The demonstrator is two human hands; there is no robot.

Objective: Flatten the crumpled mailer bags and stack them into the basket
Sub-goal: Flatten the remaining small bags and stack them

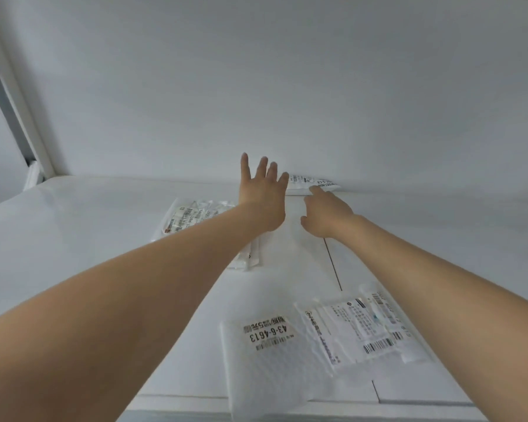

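Both arms stretch far across the white table (89, 239). My left hand (262, 193) is raised with its fingers spread, just left of a small white mailer bag (316, 184) lying against the back wall. My right hand (326, 213) points with its index finger, whose tip reaches that bag's near edge. A clear crumpled mailer bag (192, 220) lies under my left forearm. Near the front edge sit a white bubble mailer bag (265, 360) labelled 43-6-4613 and a crinkled labelled mailer bag (357, 330). No basket is in view.
A plain white wall (287, 86) rises right behind the table. A grey and white metal frame (9, 95) slants along the left side. A dark seam (333, 263) runs across the tabletop between my arms.
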